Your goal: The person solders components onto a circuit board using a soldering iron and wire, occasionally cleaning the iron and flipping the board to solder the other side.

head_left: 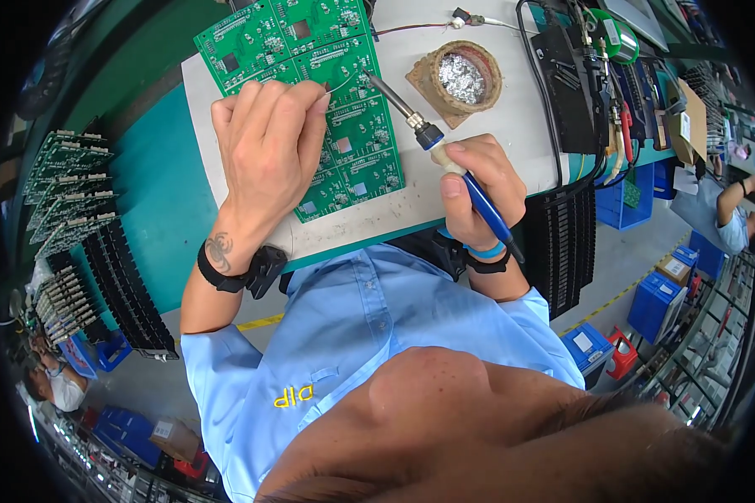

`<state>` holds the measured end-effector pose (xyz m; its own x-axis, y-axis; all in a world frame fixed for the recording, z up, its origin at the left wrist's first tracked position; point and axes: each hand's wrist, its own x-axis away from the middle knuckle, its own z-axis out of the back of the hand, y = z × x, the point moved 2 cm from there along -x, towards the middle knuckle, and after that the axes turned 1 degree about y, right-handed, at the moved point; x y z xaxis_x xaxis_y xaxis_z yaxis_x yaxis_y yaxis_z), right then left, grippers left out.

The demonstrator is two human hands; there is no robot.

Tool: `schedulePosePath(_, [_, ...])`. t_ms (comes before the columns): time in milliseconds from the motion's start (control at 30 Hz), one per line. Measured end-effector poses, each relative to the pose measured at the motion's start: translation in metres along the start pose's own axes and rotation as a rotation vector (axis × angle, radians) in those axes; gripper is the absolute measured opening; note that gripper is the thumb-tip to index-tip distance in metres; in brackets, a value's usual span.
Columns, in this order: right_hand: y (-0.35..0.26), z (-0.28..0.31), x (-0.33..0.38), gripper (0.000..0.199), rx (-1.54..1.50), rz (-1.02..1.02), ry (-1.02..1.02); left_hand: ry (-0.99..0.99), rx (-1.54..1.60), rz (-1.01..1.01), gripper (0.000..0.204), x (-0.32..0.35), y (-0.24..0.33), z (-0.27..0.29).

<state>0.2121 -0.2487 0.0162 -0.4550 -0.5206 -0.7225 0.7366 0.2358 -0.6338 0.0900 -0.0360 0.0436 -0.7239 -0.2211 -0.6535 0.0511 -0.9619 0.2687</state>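
Note:
A green panel of circuit boards (pixel 365 142) lies on a pale work sheet (pixel 210 126). My left hand (pixel 268 138) rests over its left part, fingers closed in a pinch on a thin solder wire (pixel 344 83). The wire reaches right toward the tip of a soldering iron (pixel 430 137). My right hand (pixel 482 184) grips the iron by its blue and white handle, like a pen. Its tip meets the panel near the upper right edge; whether it touches the wire is too small to tell. Right of the tip stands a brown pot (pixel 494 80) holding silvery scraps.
Circuit boards (pixel 71 184) stand in black racks (pixel 126 285) at the left. A cable (pixel 538 75) runs down the sheet's right side, beside black equipment (pixel 566 71) and a green solder spool (pixel 619 42). Blue bins (pixel 585 345) sit on the floor; other people are farther off.

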Motion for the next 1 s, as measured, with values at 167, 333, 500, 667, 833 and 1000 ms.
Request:
schedulePosePath(167, [0.000,-0.002,-0.001,0.024,0.007,-0.006,-0.009,-0.005,-0.002,-0.006,0.020,-0.001,0.000,0.000])
schedulePosePath(333, [0.001,-0.004,-0.002,0.024,0.012,-0.015,-0.020,0.007,0.004,-0.031,0.016,-0.003,0.000,-0.001])
schedulePosePath(500, [0.002,-0.005,-0.001,0.024,0.012,-0.005,-0.010,0.011,-0.003,-0.037,0.016,-0.004,-0.001,-0.002])
schedulePosePath(667, [0.000,-0.002,0.000,0.024,0.008,-0.023,-0.007,0.003,0.002,-0.013,0.018,-0.003,-0.001,0.001])
schedulePosePath(833, [0.002,0.018,0.016,0.025,0.014,-0.060,0.067,0.045,0.173,0.139,0.016,0.002,-0.004,0.014])
schedulePosePath(1000, [0.008,0.036,0.028,0.026,0.213,-0.185,0.021,-0.076,0.385,0.392,0.014,-0.008,-0.001,0.038])
